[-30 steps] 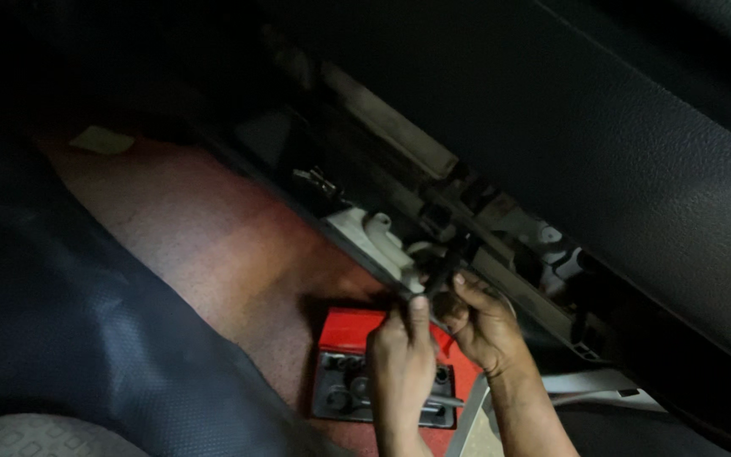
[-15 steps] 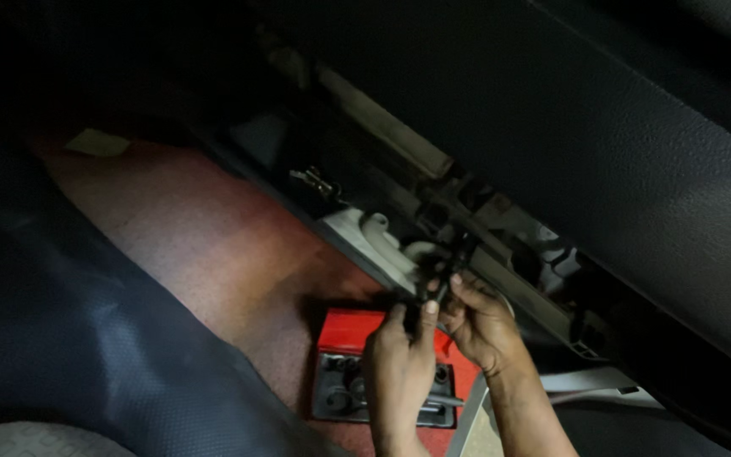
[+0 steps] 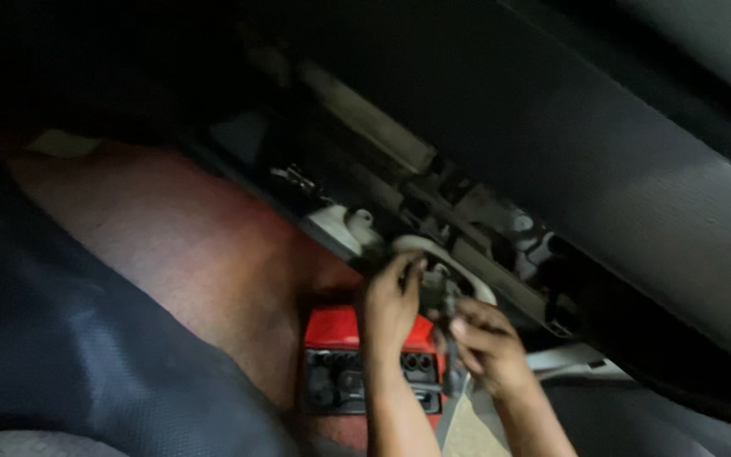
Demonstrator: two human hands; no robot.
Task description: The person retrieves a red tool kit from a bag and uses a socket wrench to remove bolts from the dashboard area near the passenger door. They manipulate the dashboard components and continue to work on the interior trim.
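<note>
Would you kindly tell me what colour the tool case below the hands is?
Red, with black slots; the tool case shows best in the head view.

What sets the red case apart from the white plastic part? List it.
The red rectangular plastic case lies low on the floor beneath the hands; the white plastic part sits higher, under the dark dashboard. The case is bright red with dark compartments; the part is pale and plain. The case looks larger. Both look like plastic.

Motion blur smears our left hand [image 3: 389,303], our right hand [image 3: 486,347] and the small dark part [image 3: 438,292] between them; our forearms run off the bottom edge.
</note>
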